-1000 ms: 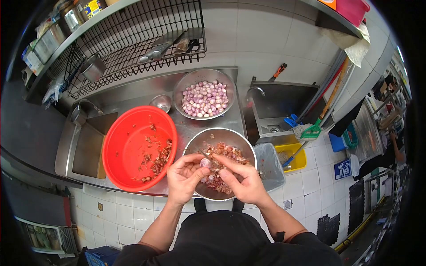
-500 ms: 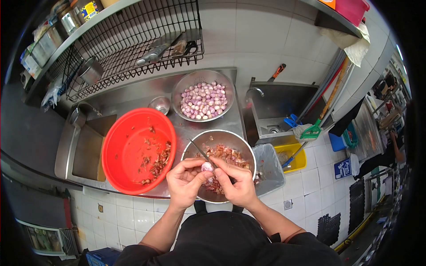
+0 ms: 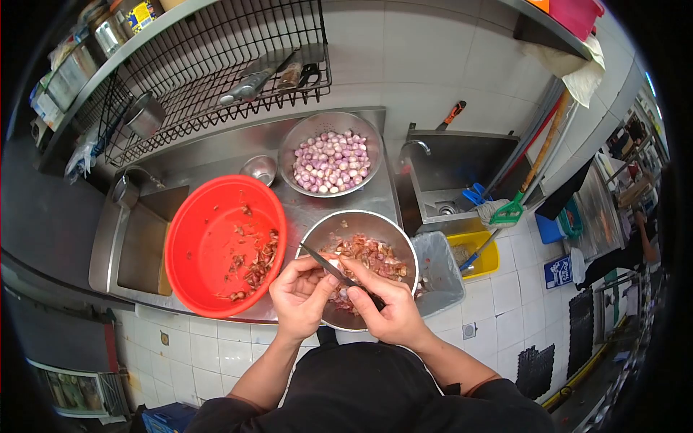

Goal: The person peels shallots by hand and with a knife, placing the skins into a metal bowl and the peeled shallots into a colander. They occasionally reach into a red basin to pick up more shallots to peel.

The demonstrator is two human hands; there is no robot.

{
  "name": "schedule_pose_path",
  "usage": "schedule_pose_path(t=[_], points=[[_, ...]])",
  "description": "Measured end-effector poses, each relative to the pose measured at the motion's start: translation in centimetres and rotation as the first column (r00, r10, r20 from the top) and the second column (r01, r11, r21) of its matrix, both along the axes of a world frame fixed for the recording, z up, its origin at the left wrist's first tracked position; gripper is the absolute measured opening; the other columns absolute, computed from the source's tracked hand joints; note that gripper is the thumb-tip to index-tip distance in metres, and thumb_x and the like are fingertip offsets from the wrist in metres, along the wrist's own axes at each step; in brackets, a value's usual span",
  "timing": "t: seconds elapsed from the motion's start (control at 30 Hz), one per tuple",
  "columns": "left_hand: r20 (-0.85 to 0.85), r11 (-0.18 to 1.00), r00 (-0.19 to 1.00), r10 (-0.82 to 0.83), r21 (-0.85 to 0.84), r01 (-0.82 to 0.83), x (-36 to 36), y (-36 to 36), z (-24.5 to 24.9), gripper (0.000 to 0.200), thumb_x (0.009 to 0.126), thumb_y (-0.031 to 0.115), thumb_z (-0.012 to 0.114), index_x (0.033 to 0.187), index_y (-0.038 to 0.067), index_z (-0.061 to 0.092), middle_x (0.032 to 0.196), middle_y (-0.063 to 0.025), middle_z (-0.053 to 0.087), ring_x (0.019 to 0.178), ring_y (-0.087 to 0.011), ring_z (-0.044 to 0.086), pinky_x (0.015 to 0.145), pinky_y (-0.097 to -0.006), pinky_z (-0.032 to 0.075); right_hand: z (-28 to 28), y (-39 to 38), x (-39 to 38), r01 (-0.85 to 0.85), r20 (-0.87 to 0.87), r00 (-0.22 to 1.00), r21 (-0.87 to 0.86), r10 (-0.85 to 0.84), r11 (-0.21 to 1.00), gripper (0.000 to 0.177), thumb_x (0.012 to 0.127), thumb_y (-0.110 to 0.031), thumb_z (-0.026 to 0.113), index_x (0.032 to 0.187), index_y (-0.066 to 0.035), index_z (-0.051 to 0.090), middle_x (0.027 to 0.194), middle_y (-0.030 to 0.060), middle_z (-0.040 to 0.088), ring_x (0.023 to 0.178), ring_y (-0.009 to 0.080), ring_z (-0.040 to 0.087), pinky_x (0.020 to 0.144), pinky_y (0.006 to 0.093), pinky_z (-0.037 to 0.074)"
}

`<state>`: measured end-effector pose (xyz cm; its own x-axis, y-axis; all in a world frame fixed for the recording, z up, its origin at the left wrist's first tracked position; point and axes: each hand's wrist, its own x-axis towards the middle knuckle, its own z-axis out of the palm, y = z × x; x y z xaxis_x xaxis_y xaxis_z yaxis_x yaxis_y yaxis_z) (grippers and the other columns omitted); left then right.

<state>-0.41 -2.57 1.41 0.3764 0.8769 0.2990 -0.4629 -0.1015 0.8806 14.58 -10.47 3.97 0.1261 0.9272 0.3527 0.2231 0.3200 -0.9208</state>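
Over a metal bowl [image 3: 359, 219] holding shallot peels [image 3: 379, 252], my left hand [image 3: 294, 299] pinches a shallot [image 3: 335, 265], which is now mostly covered by the blade and fingers. My right hand [image 3: 395, 309] is wrapped round the dark handle of a small knife [image 3: 320, 260]. Its blade points up and left, across the shallot. Beyond the bowl stands a metal colander [image 3: 290, 137] full of peeled purple-white shallots [image 3: 332, 162]. Left of my hands is a red basin [image 3: 206, 245] with some unpeeled shallots and scraps [image 3: 260, 267] along its right side.
A small metal bowl [image 3: 260, 169] sits between basin and colander. Sinks lie left [image 3: 148, 242] and right [image 3: 440, 195]. A wire rack [image 3: 209, 79] hangs above the counter. A lined bin [image 3: 442, 278] and yellow bucket [image 3: 487, 260] stand right. Another person's arm [image 3: 644, 238] shows far right.
The knife blade has turned broader to view and moved across the shallot, hiding most of it. My right hand has tilted slightly; my left hand stays nearly in place.
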Motion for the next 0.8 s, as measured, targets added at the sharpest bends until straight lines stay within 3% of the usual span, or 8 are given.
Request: schedule_pose_path(t=[0.27,0.37,0.5,0.53,0.6,0.67,0.73,0.8], points=[[-0.002,0.996,0.998,0.063,0.056,-0.062,0.4,-0.1,0.1,0.027,0.089,-0.010,0.062,0.116,-0.007,0.056,0.116,-0.0185,0.064,0.106,-0.0198,0.064,0.094,-0.0333,0.054,-0.8,0.8,0.1,0.045,-0.086,0.995,0.006,-0.044,0.999,0.034,0.096,-0.006,0.059,0.129,0.003,0.059,0.121,0.0166,0.067,0.110,0.0209,0.065,0.094,0.0301,0.049],[0.090,0.993,0.995,-0.032,-0.114,0.042,0.0,0.7,-0.1,0.027,0.092,-0.004,0.061,0.118,-0.006,0.056,0.119,-0.0196,0.064,0.104,-0.0201,0.065,0.094,-0.0340,0.054,-0.5,0.5,1.1,0.033,-0.359,0.918,-0.357,-0.170,0.934,0.033,0.100,-0.014,0.057,0.129,0.003,0.060,0.110,0.0097,0.069,0.096,0.0121,0.062,0.086,0.0267,0.049],[0.109,0.972,0.990,-0.091,-0.205,0.112,0.6,2.2,-0.2,0.028,0.094,0.000,0.060,0.122,-0.006,0.056,0.121,-0.0211,0.064,0.107,-0.0227,0.065,0.094,-0.0342,0.054,-5.1,2.2,2.8,0.215,-0.187,0.948,-0.223,-0.258,0.951,0.035,0.101,-0.016,0.056,0.130,0.002,0.059,0.088,0.0017,0.066,0.077,0.0072,0.057,0.071,0.0224,0.048],[0.005,0.996,0.999,-0.048,-0.077,0.049,1.3,3.6,0.0,0.027,0.094,0.000,0.060,0.121,-0.006,0.056,0.119,-0.0186,0.065,0.107,-0.0225,0.065,0.094,-0.0333,0.053,-7.6,2.6,3.7,0.177,-0.089,0.974,-0.270,-0.207,0.947,0.035,0.102,-0.018,0.052,0.131,0.001,0.059,0.094,0.0064,0.069,0.082,0.0098,0.061,0.075,0.0254,0.050],[-0.130,1.000,0.991,0.028,0.014,-0.027,2.9,7.9,0.5,0.031,0.094,0.006,0.065,0.121,-0.006,0.056,0.115,-0.0146,0.065,0.108,-0.0189,0.062,0.093,-0.0313,0.051,-7.9,2.5,3.8,0.137,0.000,0.989,-0.373,-0.147,0.917,0.035,0.103,-0.022,0.051,0.130,0.000,0.060,0.072,-0.0050,0.056,0.060,0.0021,0.048,0.055,0.0210,0.042],[-0.342,0.966,0.908,0.240,0.180,-0.188,4.1,13.2,-1.4,0.044,0.091,0.010,0.070,0.129,-0.004,0.054,0.119,-0.0170,0.063,0.108,-0.0196,0.062,0.090,-0.0311,0.053,-11.7,3.2,4.5,0.228,0.282,0.942,-0.136,-0.183,0.964,0.036,0.103,-0.021,0.049,0.133,-0.003,0.059,0.077,-0.0041,0.058,0.063,0.0021,0.048,0.057,0.0203,0.042],[-0.564,0.917,0.730,0.387,0.320,-0.238,2.4,17.7,-3.7,0.050,0.089,0.013,0.072,0.132,-0.003,0.052,0.122,-0.0190,0.062,0.105,-0.0221,0.065,0.089,-0.0332,0.053,-10.0,2.9,4.0,0.226,0.291,0.946,-0.280,-0.142,0.933,0.037,0.103,-0.018,0.049,0.136,-0.005,0.056,0.082,-0.0013,0.061,0.065,0.0052,0.050,0.061,0.0234,0.045],[-0.674,0.945,0.672,0.305,0.304,-0.124,-1.2,19.9,-4.2,0.047,0.087,0.015,0.073,0.128,-0.003,0.057,0.116,-0.0180,0.066,0.099,-0.0239,0.068,0.087,-0.0345,0.054,-10.0,2.6,3.8,0.177,0.119,0.982,-0.270,-0.150,0.946,0.036,0.101,-0.011,0.049,0.135,-0.002,0.056,0.124,0.0197,0.066,0.116,0.0287,0.062,0.100,0.0358,0.045]])
